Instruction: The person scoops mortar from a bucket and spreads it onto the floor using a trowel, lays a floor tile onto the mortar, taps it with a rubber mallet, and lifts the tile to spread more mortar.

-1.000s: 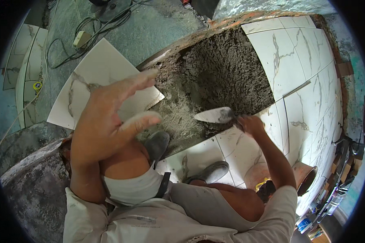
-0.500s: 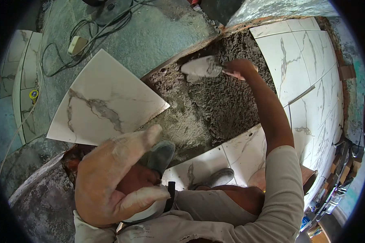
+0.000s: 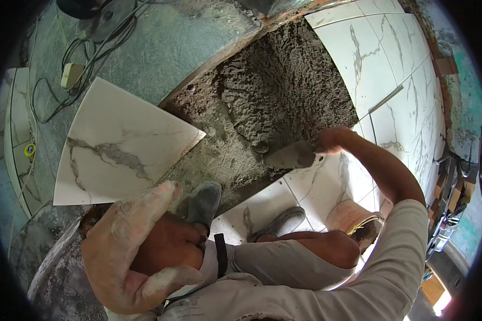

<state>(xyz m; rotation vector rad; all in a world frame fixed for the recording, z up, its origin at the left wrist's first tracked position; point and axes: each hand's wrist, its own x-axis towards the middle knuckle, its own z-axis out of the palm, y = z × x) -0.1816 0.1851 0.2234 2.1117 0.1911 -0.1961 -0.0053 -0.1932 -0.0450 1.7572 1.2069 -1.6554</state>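
Observation:
My right hand is closed round the handle of a pointed trowel. The trowel's blade points left, low over the near edge of a bed of wet grey mortar. Whether the blade touches the mortar, I cannot tell. Close to the camera at lower left, my left hand is held up with thumb and fingers apart, pale dust on them and nothing between them. Beyond it lies a loose white marble-patterned tile, its right corner reaching over the bare grey patch beside the mortar.
Laid white tiles border the mortar on the right and near side. An orange bucket stands by my right knee. A cable with a pale socket box lies at far left, a yellow tape measure below it. My shoes are near the mortar.
My right hand has brought the trowel from the far part of the mortar back to its near edge. The mortar surface looks more spread. My left hand stays raised; the view has shifted.

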